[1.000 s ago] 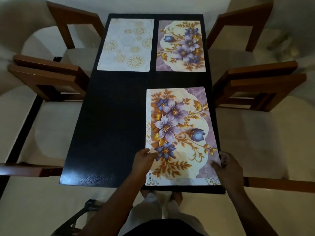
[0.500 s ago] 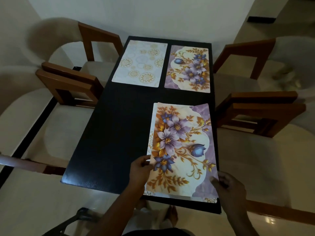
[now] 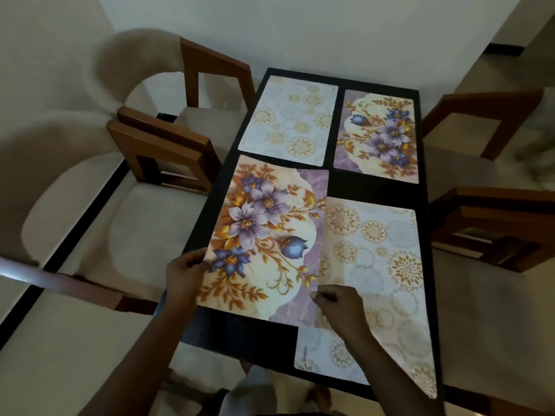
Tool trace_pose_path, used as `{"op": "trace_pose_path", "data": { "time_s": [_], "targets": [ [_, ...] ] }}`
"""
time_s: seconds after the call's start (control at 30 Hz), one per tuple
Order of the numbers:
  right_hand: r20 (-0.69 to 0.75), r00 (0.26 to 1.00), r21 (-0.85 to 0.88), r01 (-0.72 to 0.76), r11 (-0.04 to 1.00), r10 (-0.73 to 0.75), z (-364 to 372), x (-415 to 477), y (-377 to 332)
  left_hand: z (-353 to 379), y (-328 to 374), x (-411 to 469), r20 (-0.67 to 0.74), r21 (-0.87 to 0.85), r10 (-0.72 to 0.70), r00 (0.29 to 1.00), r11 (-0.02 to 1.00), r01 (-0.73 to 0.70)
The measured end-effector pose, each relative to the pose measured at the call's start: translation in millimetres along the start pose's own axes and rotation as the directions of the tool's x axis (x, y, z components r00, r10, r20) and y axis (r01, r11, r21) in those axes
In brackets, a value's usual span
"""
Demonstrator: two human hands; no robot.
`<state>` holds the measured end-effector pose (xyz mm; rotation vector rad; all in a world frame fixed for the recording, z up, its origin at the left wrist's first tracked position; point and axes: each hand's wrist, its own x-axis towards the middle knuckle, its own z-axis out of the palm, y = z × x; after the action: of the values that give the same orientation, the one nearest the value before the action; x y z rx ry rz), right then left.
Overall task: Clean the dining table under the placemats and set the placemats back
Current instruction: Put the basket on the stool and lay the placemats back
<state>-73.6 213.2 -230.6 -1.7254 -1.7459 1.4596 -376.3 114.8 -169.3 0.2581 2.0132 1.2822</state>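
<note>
The desk, dark and long, is standing between wooden chairs and carrying four placemats. A far circle mat and a far floral mat are lying flat side by side at the far end. A near circle mat is lying at the near right, its front corner reaching close to the desk's edge. The held mat, also floral, is hanging tilted over the near left and is not yet flat. Its right edge is covering the near circle mat's left edge, and its far edge seems to be crossing the far circle mat's near edge. The left hand is gripping its left edge, and the right hand is pinching its right edge low down.

My judgement of the risk: lowered as it is hanging, the held mat would be landing on its neighbours rather than beside them. Sliding it clear could be dragging the near circle mat askew or off the front. The thin sheet may also be buckling between the two grips.
</note>
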Motion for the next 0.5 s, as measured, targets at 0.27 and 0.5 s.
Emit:
{"op": "trace_pose_path", "data": {
  "time_s": [0.27,0.5],
  "targets": [
    [-0.019,0.997,-0.012,-0.072,0.997,0.071,60,30,-27,-27,-4,79,0.01,0.059,0.019,1.0,0.998,-0.02],
    [-0.038,0.989,-0.064,-0.146,0.987,0.144,68,32,-16,-37,-36,120,0.045,0.207,-0.016,0.999,0.978,0.006]
  ]
}}
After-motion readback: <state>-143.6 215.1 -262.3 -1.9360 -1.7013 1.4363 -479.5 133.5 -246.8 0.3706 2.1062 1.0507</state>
